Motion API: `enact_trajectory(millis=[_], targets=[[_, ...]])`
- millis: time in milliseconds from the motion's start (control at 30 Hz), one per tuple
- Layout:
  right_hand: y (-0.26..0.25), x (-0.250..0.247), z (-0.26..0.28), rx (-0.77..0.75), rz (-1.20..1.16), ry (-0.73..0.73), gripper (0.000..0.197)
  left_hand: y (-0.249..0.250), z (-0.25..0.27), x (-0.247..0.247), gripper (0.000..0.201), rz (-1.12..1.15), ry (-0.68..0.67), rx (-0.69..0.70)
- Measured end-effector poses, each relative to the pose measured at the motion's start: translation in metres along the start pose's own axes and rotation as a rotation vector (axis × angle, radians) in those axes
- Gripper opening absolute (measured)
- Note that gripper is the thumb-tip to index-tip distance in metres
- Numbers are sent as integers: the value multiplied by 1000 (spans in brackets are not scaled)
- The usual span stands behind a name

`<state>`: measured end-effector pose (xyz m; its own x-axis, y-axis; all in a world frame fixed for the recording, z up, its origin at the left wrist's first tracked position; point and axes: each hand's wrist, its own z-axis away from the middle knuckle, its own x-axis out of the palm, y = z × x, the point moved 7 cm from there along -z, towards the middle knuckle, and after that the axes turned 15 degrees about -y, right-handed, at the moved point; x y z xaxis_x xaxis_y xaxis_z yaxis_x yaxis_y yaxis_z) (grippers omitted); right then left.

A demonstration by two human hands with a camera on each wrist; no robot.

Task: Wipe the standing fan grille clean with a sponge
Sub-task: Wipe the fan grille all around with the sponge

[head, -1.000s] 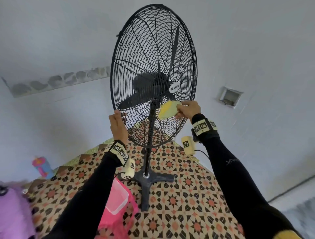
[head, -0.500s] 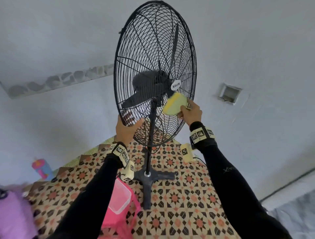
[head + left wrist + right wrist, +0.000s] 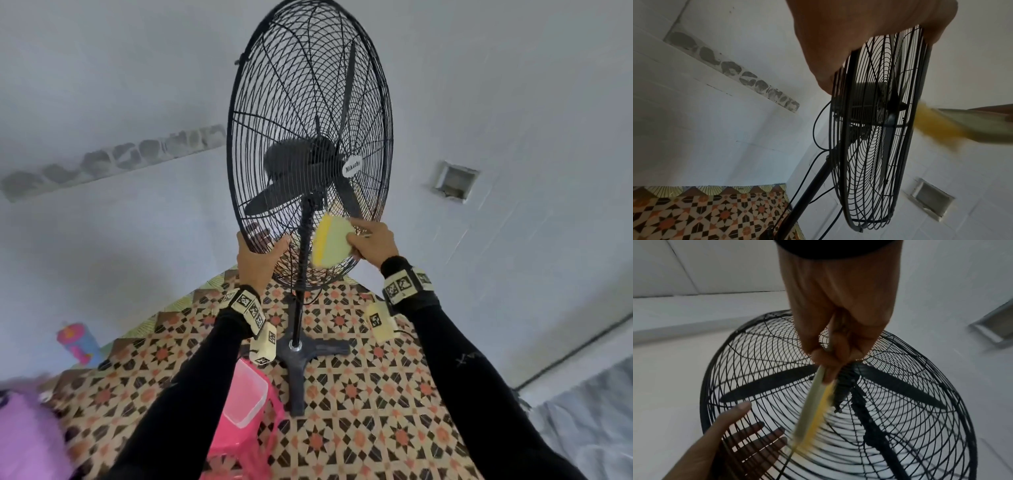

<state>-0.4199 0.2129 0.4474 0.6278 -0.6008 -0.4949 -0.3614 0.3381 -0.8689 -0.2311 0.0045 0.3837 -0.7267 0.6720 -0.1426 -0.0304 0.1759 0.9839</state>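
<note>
Sponge (image 3: 331, 245), soft and light, sits pinched by one end in the right hand (image 3: 371, 244) against the lower grille (image 3: 310, 85), whose stiff wire rim the left hand (image 3: 257, 261) clasps, steadying the likely top-heavy fan.

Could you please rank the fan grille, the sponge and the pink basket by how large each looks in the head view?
1. fan grille, by far the largest.
2. pink basket, partly hidden by the left arm.
3. sponge, smallest.
</note>
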Motion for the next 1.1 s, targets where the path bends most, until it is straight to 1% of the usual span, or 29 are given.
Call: enact_trajectory(millis=[33, 67, 100, 133, 167, 200, 233, 267, 367, 400, 433, 533, 567, 633, 733, 767, 800, 867, 900, 933, 1000, 1033, 1100], targets=[[-1, 1, 3, 6, 32, -52, 42, -1, 0, -1, 93, 2, -8, -8], [-3, -3, 5, 6, 32, -41, 41, -1, 0, -1, 88, -1, -19, -4], [-3, -9, 7, 0, 2, 29, 41, 1, 1, 0, 83, -6, -32, -4], [-3, -15, 9, -1, -34, 135, 43, 2, 1, 2, 81, -9, -42, 2], [-4, -17, 13, -5, -76, 231, 44, 2, 1, 3, 86, -8, -45, -5], [-3, -14, 15, -8, -108, 287, 45, 4, 2, 4, 92, 4, -47, -7], [-1, -6, 16, -9, -122, 294, 46, 4, 3, 4, 94, 12, -45, -20], [2, 4, 17, -5, -116, 256, 46, 7, 5, 3, 92, 16, -39, -16], [7, 26, 24, 16, -13, 41, 40, 9, 10, -1, 90, 23, -33, -34], [8, 26, 28, 21, -4, 19, 38, 9, 10, -1, 91, 9, -48, -34], [10, 22, 29, 28, -15, 49, 38, 10, 11, -1, 94, 11, -66, -39], [19, 13, 32, 47, -55, 259, 40, 13, 13, 2, 105, 14, -101, -65], [20, 18, 33, 40, -50, 283, 44, 14, 13, 2, 106, 12, -102, -75], [22, 34, 38, 25, -68, 237, 49, 15, 14, 0, 106, 20, -95, -82], [18, 48, 49, 25, -59, 58, 43, 12, 13, -3, 96, 31, -93, -51], [18, 45, 51, 29, -54, 57, 41, 14, 14, -3, 94, 25, -105, -45], [18, 38, 50, 29, -65, 102, 41, 13, 12, -3, 94, 9, -113, -46], [21, 27, 50, 41, -110, 249, 45, 16, 12, -3, 95, -20, -130, -48], [20, 27, 50, 39, -123, 302, 46, 17, 13, -2, 96, -29, -136, -53], [19, 32, 51, 25, -123, 325, 48, 14, 11, -3, 97, -28, -135, -66], [20, 50, 55, -6, -109, 296, 51, 10, 10, -5, 94, -14, -133, -80], [21, 60, 58, -17, -98, 243, 51, 8, 10, -7, 94, -2, -131, -84], [25, 77, 64, -26, -75, 142, 55, 5, 10, -11, 102, 2, -138, -94]])
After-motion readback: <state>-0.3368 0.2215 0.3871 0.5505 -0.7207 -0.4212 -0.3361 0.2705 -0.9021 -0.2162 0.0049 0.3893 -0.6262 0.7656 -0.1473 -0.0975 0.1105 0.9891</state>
